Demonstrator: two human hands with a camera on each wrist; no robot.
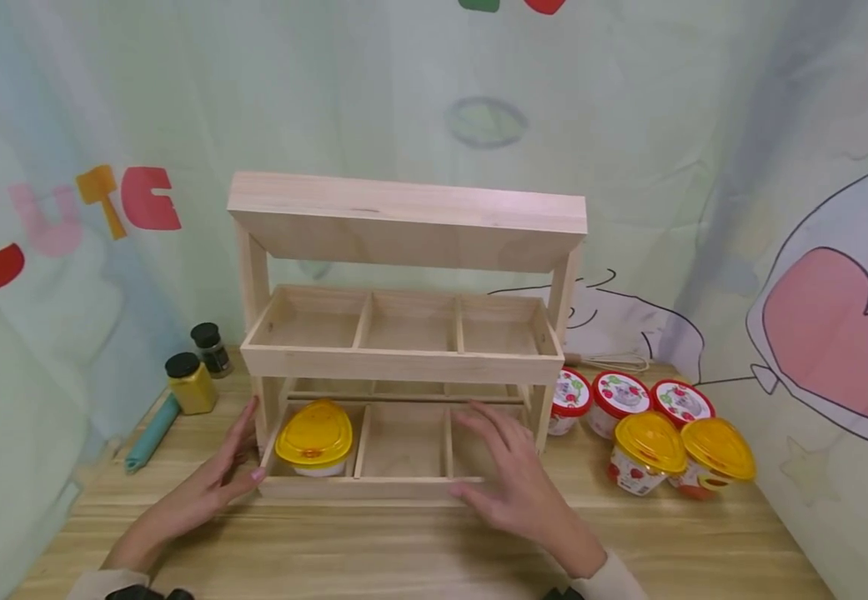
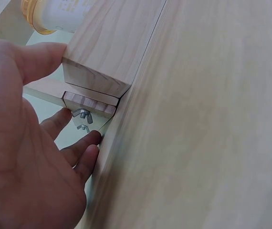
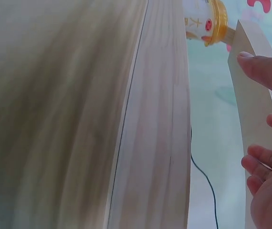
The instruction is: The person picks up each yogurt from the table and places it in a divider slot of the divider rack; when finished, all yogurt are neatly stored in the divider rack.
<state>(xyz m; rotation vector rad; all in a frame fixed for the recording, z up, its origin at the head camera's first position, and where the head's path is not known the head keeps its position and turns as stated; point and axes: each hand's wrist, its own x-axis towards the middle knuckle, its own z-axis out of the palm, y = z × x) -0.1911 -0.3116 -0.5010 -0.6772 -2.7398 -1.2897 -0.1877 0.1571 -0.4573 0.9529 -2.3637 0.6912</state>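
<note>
A two-tier wooden rack [image 1: 403,367] stands on the table, its lower and upper trays each split into three compartments. In the lower tray's left compartment sits a white tub with a yellow lid [image 1: 315,435]. My left hand [image 1: 204,492] is at the lower tray's left end, fingers spread and thumb by its front corner. In the left wrist view, the fingers [image 2: 86,143] lie close to wing nuts [image 2: 82,114] on the rack's side. My right hand [image 1: 512,479] is over the lower tray's right compartment, fingers loosely bent, holding nothing.
To the right are several tubs, some with red lids [image 1: 621,393] and two with yellow lids [image 1: 651,442], a whisk [image 1: 617,362] behind them. At left are a yellow jar [image 1: 192,387], a dark-capped jar [image 1: 212,350] and a teal stick [image 1: 152,433]. A printed curtain [image 1: 403,100] hangs behind.
</note>
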